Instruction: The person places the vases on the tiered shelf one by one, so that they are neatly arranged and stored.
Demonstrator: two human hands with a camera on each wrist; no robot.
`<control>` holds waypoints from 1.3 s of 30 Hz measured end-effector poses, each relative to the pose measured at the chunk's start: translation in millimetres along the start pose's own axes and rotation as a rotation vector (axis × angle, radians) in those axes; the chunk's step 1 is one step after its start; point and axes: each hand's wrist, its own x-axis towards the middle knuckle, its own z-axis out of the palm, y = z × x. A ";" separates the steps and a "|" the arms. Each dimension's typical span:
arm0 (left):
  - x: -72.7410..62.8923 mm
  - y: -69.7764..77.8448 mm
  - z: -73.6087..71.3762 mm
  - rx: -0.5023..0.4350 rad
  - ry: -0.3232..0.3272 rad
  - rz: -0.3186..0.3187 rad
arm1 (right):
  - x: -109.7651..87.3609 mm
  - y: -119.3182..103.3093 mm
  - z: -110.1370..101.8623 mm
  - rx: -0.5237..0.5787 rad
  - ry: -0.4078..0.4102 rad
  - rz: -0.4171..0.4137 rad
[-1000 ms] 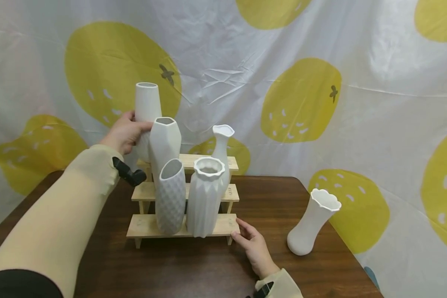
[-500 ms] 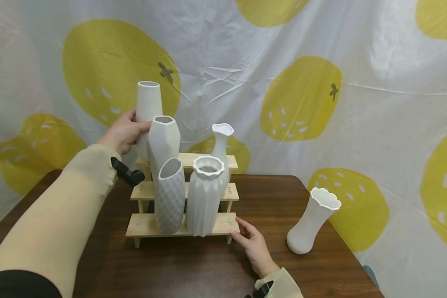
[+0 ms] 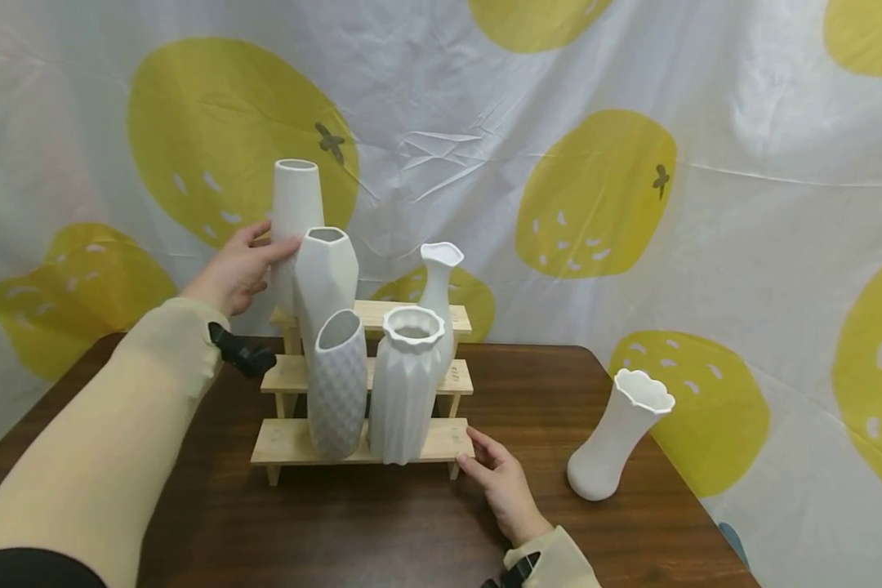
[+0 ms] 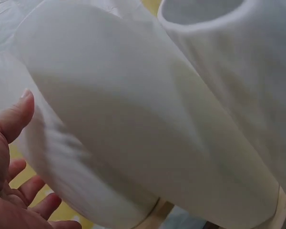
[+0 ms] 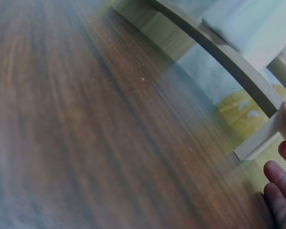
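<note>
Left hand: the left hand (image 3: 237, 268) is at the tall plain vase (image 3: 297, 196), thumb and fingers spread apart; the left wrist view shows them loosely parted rather than wrapped round it. Whether a fingertip touches the vase, I cannot tell.
Tall plain vase: upright at the left end of the top shelf (image 3: 382, 314), behind the faceted vase (image 3: 327, 269).
Right hand: the right hand (image 3: 505, 494) pinches the right end of the lowest shelf (image 3: 282, 441) between thumb and index finger, the other fingers loosely bent below.
Hands: well apart — one high at the back, one low at the front.
Wooden stand: three tiers, the middle shelf (image 3: 282, 374) between the other two; it stands on the dark wooden table (image 3: 323, 531).
Lowest shelf's load: a textured vase (image 3: 336, 400) with a slanted mouth, and just to its right a ribbed vase (image 3: 404, 400) with a scalloped rim.
Slender-necked vase: the slender-necked vase (image 3: 437, 282) rises behind the ribbed one, its base hidden.
Lone vase: a wavy-rimmed vase (image 3: 613, 445) is on the table — right of the stand, well apart from it.
Backdrop: pale cloth (image 3: 441, 82) printed with yellow fruit.
</note>
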 end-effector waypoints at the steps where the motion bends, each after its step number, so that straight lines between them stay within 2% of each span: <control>1: -0.9 -2.1 -2.0 -0.007 0.003 -0.003 | 0.0 -0.2 0.0 0.001 0.002 -0.001; 6: -7.2 -14.2 -12.7 -0.036 -0.002 0.001 | 0.0 -0.3 -0.2 -0.009 -0.002 -0.005; 12: -21.0 -33.4 -27.6 -0.079 0.040 0.048 | 2.1 1.8 -0.3 -0.029 0.003 -0.002; 22: -50.5 -81.9 -48.5 0.053 0.062 0.081 | 2.2 3.5 -0.4 -0.022 0.008 0.003; 29: -82.0 -125.3 -47.6 0.152 0.105 0.083 | 1.8 4.2 -0.8 -0.029 0.013 0.008; 33: -100.4 -147.7 -42.6 0.146 0.113 0.057 | 1.2 2.3 -0.3 -0.028 0.009 0.001; 39: -123.4 -174.3 -30.5 0.126 0.085 -0.001 | -0.2 -0.9 0.5 -0.017 0.003 0.000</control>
